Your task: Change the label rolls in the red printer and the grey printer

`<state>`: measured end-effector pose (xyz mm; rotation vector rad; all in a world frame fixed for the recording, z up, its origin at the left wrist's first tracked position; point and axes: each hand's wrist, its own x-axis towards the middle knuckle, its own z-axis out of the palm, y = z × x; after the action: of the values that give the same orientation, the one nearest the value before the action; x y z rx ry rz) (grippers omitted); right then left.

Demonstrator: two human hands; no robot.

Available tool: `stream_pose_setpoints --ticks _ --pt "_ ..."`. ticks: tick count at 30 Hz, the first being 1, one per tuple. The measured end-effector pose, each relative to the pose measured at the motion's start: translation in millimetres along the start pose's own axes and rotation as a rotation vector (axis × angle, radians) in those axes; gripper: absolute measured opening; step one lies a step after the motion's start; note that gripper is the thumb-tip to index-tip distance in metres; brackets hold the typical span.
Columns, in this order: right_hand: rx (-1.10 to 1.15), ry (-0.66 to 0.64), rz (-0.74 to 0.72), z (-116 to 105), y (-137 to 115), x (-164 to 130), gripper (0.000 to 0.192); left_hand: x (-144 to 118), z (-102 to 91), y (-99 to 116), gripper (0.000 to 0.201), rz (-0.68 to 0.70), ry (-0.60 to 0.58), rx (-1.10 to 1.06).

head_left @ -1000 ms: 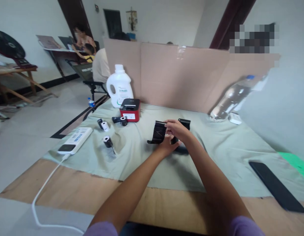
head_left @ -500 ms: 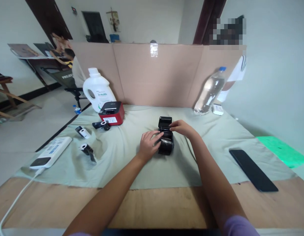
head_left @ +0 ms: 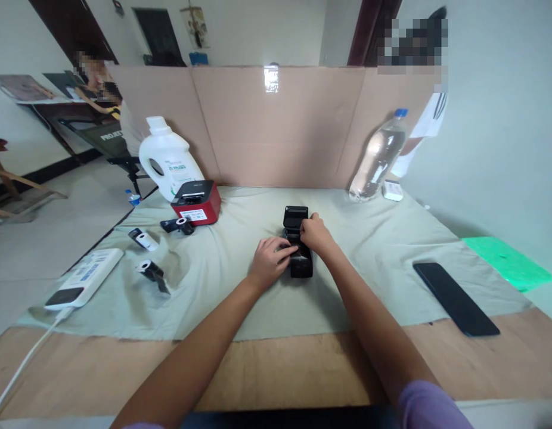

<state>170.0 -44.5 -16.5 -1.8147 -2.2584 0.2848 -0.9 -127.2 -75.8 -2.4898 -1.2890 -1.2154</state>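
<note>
2 hands touch device well inside cloth edges.

muted indoor light, glare on tape, soft shadows on cloth, wide-angle stretch at edges

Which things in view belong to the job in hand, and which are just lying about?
Apparently in use:
black device, touched by left hand and right hand

Apparently just lying about, untouched:
white roll
black rolls
red-black box
white jug
clear bottle
white corded box
dark flat slab
</note>
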Motion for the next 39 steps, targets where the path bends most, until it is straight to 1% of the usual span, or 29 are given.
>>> stream_pose_setpoints --ticks 1,3,5,7,9,11,12,14,15,16,17,19,20,22,24,27,29,31,32,34,35,37,39 --pt "0.032 0.043 0.023 2.1 -1.1 0.4 0.031 -0.2 0.2 -0.2 0.030 0.002 -0.002 0.001" --pt "0.135 0.172 0.043 3.9 -1.2 3.9 0.039 -0.6 0.5 -0.6 0.030 0.010 0.004 0.000" --pt "0.277 0.287 0.018 2.4 1.8 9.9 0.045 -1.0 0.9 -1.1 0.030 0.023 0.018 -0.007" --pt "0.405 0.309 -0.014 -3.0 7.1 15.4 0.042 -1.4 1.4 -1.7 0.030 0.032 0.026 -0.011" --pt "0.461 0.261 -0.056 -11.9 13.2 17.1 0.031 -1.7 1.7 -2.2 0.030 0.030 0.026 -0.009" --pt "0.435 0.164 -0.146 -23.0 17.7 13.6 0.020 -1.7 2.0 -2.6 0.031 0.029 0.026 -0.009" --pt "0.397 0.077 -0.215 -28.6 18.7 10.2 0.016 -1.6 2.1 -2.7 0.031 0.030 0.027 -0.011" --pt "0.285 -0.133 -0.324 -37.6 17.3 2.4 0.016 -1.4 2.2 -2.7 0.031 0.029 0.024 -0.016" --pt "0.222 -0.215 -0.349 -40.4 15.1 -1.1 0.017 -1.3 2.2 -2.7 0.031 0.024 0.020 -0.018" --pt "0.165 -0.263 -0.354 -42.0 12.3 -3.7 0.017 -1.3 2.2 -2.7 0.030 0.015 0.016 -0.019" --pt "0.125 -0.271 -0.339 -42.4 9.3 -5.3 0.016 -1.4 2.1 -2.6 0.030 0.006 0.012 -0.021" --pt "0.089 -0.223 -0.280 -40.1 4.8 -5.6 0.016 -1.7 2.0 -2.5 0.030 -0.005 0.002 -0.030" --pt "0.087 -0.196 -0.242 -38.1 3.9 -4.7 0.021 -2.0 1.9 -2.4 0.031 -0.010 -0.004 -0.035" --pt "0.103 -0.177 -0.138 -33.6 4.8 -2.3 0.040 -2.3 1.7 -2.0 0.032 -0.030 -0.018 -0.042" --pt "0.131 -0.217 -0.030 -29.5 7.8 -0.2 0.052 -2.0 1.4 -1.5 0.037 -0.072 -0.024 -0.046" --pt "0.167 -0.285 0.052 -23.9 11.6 1.6 0.057 0.5 1.0 -1.5 0.056 -0.189 -0.029 -0.061" --pt "0.198 -0.265 0.070 -18.7 13.3 0.3 0.057 2.8 0.7 -2.6 0.075 -0.270 -0.095 -0.078" --pt "0.288 -0.209 0.110 -10.9 15.5 -5.6 0.058 4.2 0.4 -4.5 0.096 -0.300 -0.228 -0.090" --pt "0.363 -0.175 0.144 -6.0 17.3 -10.6 0.059 4.3 0.3 -5.6 0.103 -0.296 -0.294 -0.089" --pt "0.561 -0.105 0.194 5.2 22.0 -24.3 0.058 3.5 0.2 -7.9 0.107 -0.288 -0.370 -0.082" --pt "0.665 -0.069 0.195 10.7 24.8 -32.0 0.055 3.0 0.5 -8.8 0.106 -0.291 -0.376 -0.079" --pt "0.835 -0.013 0.135 19.2 31.3 -45.7 0.049 4.3 2.8 -9.7 0.101 -0.291 -0.367 -0.096" --pt "0.903 0.038 0.061 21.1 39.6 -52.5 0.049 11.9 8.7 -8.7 0.095 -0.280 -0.345 -0.139"
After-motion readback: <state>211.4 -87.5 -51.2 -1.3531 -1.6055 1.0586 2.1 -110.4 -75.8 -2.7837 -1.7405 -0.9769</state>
